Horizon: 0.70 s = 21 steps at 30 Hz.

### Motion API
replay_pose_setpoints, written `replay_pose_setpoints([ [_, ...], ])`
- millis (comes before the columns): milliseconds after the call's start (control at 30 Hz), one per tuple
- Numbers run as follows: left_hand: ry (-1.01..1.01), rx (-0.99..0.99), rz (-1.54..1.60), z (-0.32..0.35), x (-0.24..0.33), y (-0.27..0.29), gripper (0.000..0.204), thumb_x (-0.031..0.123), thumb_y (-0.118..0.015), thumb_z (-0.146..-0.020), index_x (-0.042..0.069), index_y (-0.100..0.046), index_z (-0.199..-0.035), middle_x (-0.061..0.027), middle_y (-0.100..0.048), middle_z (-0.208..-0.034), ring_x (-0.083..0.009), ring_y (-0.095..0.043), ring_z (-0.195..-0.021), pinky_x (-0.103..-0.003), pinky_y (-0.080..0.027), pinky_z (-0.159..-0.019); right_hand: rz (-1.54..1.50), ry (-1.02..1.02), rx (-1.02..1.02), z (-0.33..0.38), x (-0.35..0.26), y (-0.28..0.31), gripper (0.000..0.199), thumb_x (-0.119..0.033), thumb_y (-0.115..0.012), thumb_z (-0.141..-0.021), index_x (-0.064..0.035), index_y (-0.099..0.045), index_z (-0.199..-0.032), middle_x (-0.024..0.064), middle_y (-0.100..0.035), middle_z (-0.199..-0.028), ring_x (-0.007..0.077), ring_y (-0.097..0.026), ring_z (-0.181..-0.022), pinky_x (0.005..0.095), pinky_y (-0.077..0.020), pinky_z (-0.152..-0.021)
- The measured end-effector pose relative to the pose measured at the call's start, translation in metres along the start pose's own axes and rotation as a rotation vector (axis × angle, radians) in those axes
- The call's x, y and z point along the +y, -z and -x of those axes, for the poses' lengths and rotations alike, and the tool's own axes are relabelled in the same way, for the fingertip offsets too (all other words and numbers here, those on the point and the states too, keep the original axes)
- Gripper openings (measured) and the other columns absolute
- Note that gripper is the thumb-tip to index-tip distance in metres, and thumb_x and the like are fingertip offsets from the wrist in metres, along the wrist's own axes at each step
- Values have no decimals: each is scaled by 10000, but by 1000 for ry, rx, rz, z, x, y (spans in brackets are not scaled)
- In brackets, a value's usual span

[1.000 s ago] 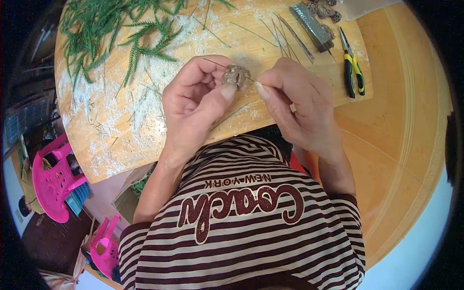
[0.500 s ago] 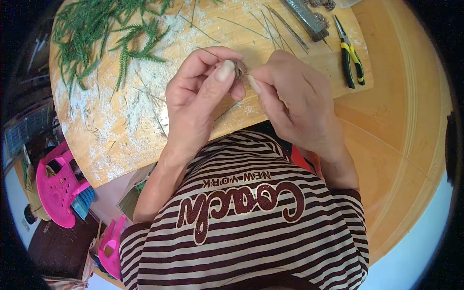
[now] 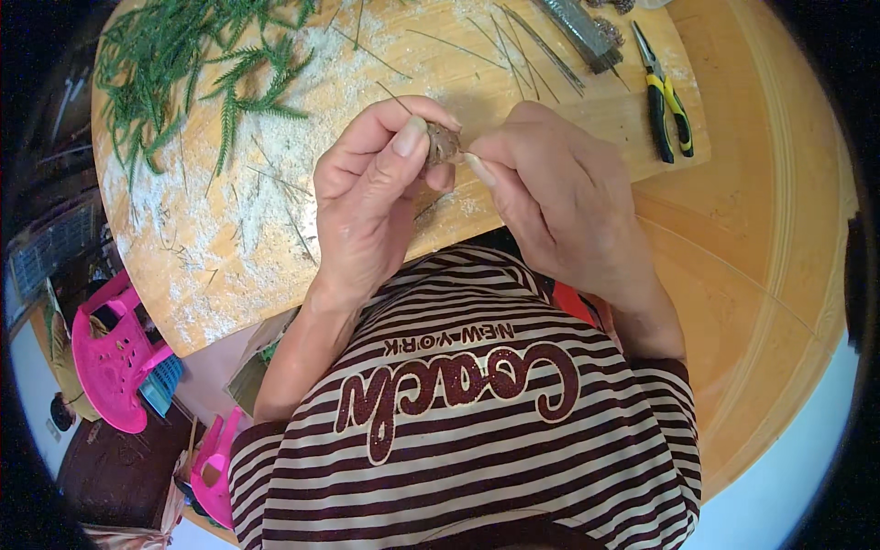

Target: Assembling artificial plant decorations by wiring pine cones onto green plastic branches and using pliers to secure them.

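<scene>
Left hand: fingers grip cone, held above tabletop. Right hand: fingers pinch wire at cone's side. Pliers lie to right, green sprigs at far left.

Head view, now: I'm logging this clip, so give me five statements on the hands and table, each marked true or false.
1. The left hand holds a small brown piece. True.
2. The pliers are in the right hand. False: the pliers lie on the table, to the right of that hand.
3. A thin stem juts out beyond the left hand's fingers. True.
4. The green sprigs lie beside the pliers. False: the green sprigs are at the table's far left.
5. The shirt is plain white. False: the shirt has dark and light stripes.
</scene>
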State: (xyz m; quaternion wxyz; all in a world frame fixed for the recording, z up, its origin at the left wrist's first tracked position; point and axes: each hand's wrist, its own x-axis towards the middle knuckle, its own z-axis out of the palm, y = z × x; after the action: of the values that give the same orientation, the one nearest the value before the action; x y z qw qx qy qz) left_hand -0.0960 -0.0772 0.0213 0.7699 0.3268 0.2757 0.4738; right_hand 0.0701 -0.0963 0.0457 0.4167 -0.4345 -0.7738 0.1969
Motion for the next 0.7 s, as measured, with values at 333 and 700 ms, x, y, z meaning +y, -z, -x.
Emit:
replay_pose_setpoints([
  [333,119,-182,-29,-1,2,10,253,194,-532,-941,-45,-596,-995,-31,-577,-820,-73,-487,-693,-211,-404,-638,97,13,-200,-8,-16,26,194,58,-614,-722,-11,-530,-883,105,-476,-679,284,-494,-565,362,-375,-477],
  [700,-252,-444,-1128,-7,18,-4,192,157,-622,-865,0,-605,-974,-94,-568,-759,-190,-565,-664,-296,-441,-579,212,-103,-475,-8,-23,45,159,10,-570,-692,-16,-431,-766,135,-455,-663,342,-510,-606,394,-403,-512],
])
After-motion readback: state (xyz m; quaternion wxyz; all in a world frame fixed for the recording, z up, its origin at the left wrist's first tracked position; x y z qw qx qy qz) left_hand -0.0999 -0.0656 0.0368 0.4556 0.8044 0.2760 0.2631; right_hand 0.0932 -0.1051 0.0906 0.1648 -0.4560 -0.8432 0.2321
